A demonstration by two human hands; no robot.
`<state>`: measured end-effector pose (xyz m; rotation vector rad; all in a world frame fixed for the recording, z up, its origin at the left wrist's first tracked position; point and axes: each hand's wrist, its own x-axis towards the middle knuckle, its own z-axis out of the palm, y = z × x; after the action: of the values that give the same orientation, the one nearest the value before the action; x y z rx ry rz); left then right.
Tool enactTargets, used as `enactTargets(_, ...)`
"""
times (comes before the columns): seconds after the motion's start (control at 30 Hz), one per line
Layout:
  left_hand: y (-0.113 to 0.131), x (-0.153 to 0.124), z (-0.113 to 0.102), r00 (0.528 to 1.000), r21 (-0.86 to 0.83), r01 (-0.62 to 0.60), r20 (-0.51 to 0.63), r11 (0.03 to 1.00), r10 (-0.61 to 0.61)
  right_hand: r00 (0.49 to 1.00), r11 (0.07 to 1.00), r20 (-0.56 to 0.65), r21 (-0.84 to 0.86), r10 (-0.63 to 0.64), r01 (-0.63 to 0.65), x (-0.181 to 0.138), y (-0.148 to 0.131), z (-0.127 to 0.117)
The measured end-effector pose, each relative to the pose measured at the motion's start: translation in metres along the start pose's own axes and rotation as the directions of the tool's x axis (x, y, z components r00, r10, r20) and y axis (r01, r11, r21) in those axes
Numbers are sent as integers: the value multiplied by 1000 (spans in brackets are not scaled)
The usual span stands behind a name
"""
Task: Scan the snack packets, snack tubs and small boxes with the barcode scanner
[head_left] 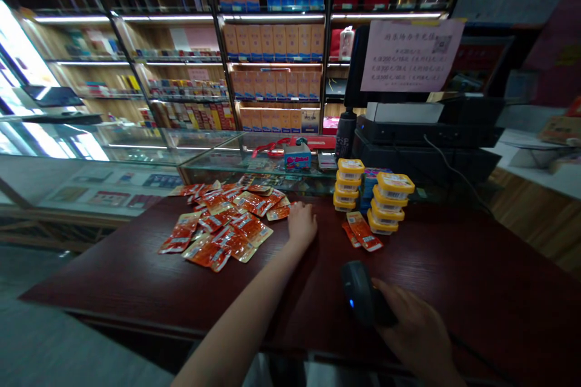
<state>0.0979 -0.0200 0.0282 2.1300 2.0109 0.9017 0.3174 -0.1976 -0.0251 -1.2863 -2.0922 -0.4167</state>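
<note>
My left hand (302,225) reaches to the right edge of a pile of shiny red-orange snack packets (231,233). Its fingers are curled closed on the end of one snack packet (280,212), partly hiding it. In my right hand (415,326) is a black barcode scanner (358,293) with a small blue light, held low over the dark red table. Two more packets (362,233) lie apart from the pile, beyond the scanner.
Two stacks of yellow-lidded tubs, a left stack (347,186) and a right stack (389,202), stand behind the loose packets. A small blue box (297,157) rests on the glass counter (218,160). Behind the tubs are a monitor with a paper sign (411,54) and black equipment (426,139).
</note>
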Motion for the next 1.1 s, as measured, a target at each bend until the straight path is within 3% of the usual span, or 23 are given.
enactTargets(0.07, -15, -1, -10, 999, 168, 33, -25, 985, -30, 1000, 1000, 17, -3, 11, -11, 1, -1, -1)
enactTargets(0.13, -26, -7, -13, 998, 215, 62, -7, 975, -62, 1000, 1000, 21, -17, 21, -20, 1, -1, -1)
enactTargets(0.27, -37, -21, -13, 1000, 147, 9, 28, 989, -13, 1000, 999, -1, -53, -6, 6, 1, 0, -1)
enactTargets(0.4, -46, -29, -21, 993, -51, -57, 104, 997, 62, 999, 998, 16, -49, -43, 43, 2, 0, -2)
enactTargets(0.47, -51, -31, -25, 993, -108, -75, 80, 991, 84, 999, 998, 30, -49, -35, 37, 2, 0, -2)
enactTargets(0.6, -60, -37, -28, 993, 59, 14, -117, 998, -7, 998, 1000, 66, -17, -15, 17, -3, 3, 2)
enactTargets(0.73, -61, -40, -25, 998, 92, 56, -46, 994, -52, 994, 999, 102, 15, 39, -40, -9, 7, 7)
enactTargets(0.87, -58, -40, -23, 997, -42, 53, -50, 998, -55, 992, 998, 108, 18, 64, -66, -8, 5, 7)
enactTargets(0.97, -57, -40, -21, 997, -244, 70, -22, 967, -78, 987, 996, 134, 5, 91, -93, -2, -1, 2)
enactTargets(1.03, -58, -39, -18, 994, -436, 106, 17, 894, -110, 977, 989, 166, 33, 135, -142, 5, -5, -2)
enactTargets(1.1, -60, -38, -15, 987, -636, 152, 56, 757, -151, 955, 967, 196, 81, 221, -241, 14, -10, -7)
